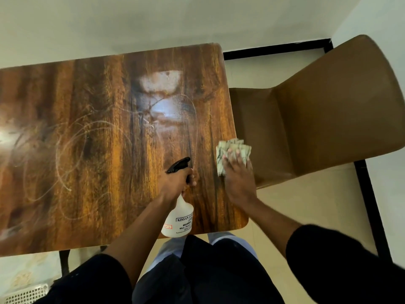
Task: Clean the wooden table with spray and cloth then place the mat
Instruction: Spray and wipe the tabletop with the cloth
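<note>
clearly the wiping step: the wooden table (87,132) shows curved wet streaks across its left and middle, so spray looks already laid down there. the right hand (237,172) lies flat, fingers straight and a little spread, pressing a folded pale cloth (230,148) onto the near-right edge of the top, the cloth partly over the edge toward the chair (328,119). the left hand (175,183) has its fingers curled round the neck of the spray bottle (178,218), black trigger head pointing left and far, white body tilted back toward the person over the near edge. cannot tell if a finger is on the trigger.

next move, as i judge it: carry the cloth off the edge back across the streaked area, left and far, keeping flat pressure; the bottle needs setting down somewhere before the mat can go on.

hard to make out: no mat in view anywhere, so where it waits is unknown. the left end of the table is cut off by the frame and blurred by glare. bottle label only partly readable. the cloth's underside and how wet it is are hidden. a white grid item (26,295) at the near-left corner is cut off, unclear what it is.
</note>
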`<state>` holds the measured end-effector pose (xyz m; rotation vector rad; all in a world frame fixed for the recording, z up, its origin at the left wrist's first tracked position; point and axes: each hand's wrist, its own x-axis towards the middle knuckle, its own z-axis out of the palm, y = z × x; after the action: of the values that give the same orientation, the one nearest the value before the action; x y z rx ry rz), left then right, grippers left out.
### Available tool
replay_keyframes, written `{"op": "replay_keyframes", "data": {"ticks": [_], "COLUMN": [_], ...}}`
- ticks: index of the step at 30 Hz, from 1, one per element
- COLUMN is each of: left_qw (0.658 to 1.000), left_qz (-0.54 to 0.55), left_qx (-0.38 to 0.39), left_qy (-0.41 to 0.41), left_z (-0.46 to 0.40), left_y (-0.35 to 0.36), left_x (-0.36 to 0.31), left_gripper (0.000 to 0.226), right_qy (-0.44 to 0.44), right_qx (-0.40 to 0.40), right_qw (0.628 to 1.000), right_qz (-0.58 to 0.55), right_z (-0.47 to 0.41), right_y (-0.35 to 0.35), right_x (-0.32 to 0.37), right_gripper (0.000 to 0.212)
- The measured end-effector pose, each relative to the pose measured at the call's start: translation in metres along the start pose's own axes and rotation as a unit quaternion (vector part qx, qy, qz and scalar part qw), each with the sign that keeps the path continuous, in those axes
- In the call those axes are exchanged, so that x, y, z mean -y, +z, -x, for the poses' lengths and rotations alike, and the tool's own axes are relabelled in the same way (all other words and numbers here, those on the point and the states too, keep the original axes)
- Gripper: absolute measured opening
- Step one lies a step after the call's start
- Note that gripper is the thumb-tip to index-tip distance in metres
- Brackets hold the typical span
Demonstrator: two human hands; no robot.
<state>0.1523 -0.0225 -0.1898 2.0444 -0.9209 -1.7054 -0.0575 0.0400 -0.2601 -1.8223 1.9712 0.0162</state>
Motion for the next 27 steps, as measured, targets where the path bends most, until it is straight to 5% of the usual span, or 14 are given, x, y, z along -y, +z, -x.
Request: {"op": "replay_keyframes", "data": {"ticks": [5,10,20,27], "left_qw": [1.000,1.000,1.000,1.000], "left_qz": [0.012,0.006,0.000,0.012], "left_qx": [-0.007,0.001,0.001,-0.003], "left_qy": [-0.006,-0.004,-0.012,-0.009], "left_z": [-0.003,-0.005,-0.028,-0.056], "left_y": [0.003,0.004,-0.002,-0.016], "left_x": [0.005,0.000,-0.032,-0.047], "left_gripper": [0.013,0.018,0.018,0.013], "right_qy": [-0.050,-0.097,-0.042,-0.027], "right_qx": [0.026,0.003,-0.002,-0.027], "right_qw": [0.998,0.994,0.999,0.999], "right_qz": [0.035,0.054,0.016,-0.017], "right_z": [0.046,0.000,-0.170,-0.163], "right_y": [0.034,0.011,-0.046,-0.035], "right_x": [-0.004,-0.016,0.013,0.028], "right_gripper": [0.066,0.063,0.070,0.060]}}
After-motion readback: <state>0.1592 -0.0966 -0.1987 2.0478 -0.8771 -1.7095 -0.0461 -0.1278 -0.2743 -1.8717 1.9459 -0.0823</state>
